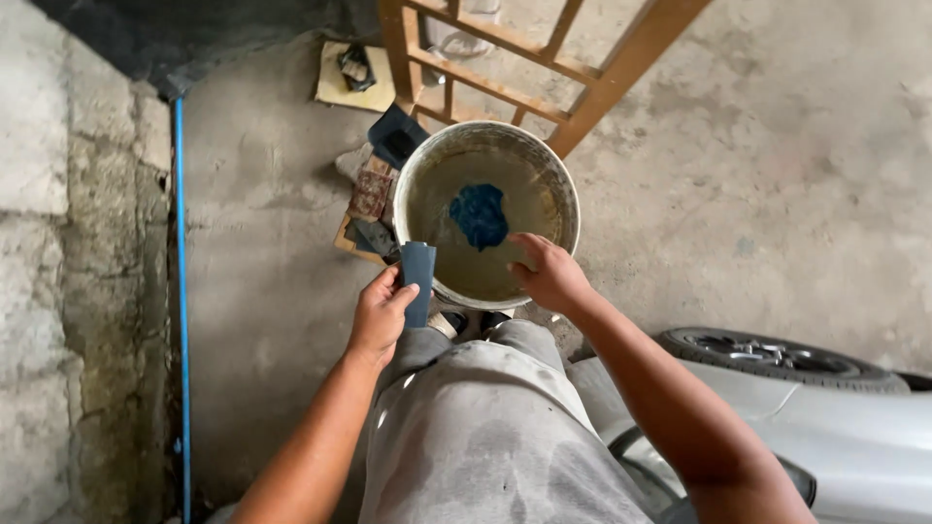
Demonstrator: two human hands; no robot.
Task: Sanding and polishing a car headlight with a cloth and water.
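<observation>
I stand over a white bucket (419, 165) of murky brown water on the concrete floor (777, 175), my left hand (381, 312) closed around a folded piece of dark grey abrasive sheet (418, 278), held upright just outside the bucket's near rim. My right hand (550, 274) hangs over the rim on the other side, fingers curled loosely and holding nothing that I can see, its fingertips close to the water's surface. A blue cloth (480, 214) lies sunk or floating in the middle of the water, apart from both hands.

As I judge it, the work is at an early stage: the sheet looks dry and has not gone into the water, the cloth is soaking and has not been lifted out, and the pale car body (854, 427) with its wheel (767, 355) beside my right arm shows no wet patch that I can make out.

Much is hard to read here. The water is too cloudy to tell how deep the cloth sits or whether anything else lies under it. My legs in grey trousers (485, 437) cover my feet and the bucket's base. The car is cut off at the frame's edge. Behind the bucket, a wooden frame (592, 82) runs out of the top of the frame, and a heap of scraps and a dark object (396, 136) beside the bucket is too jumbled to name
</observation>
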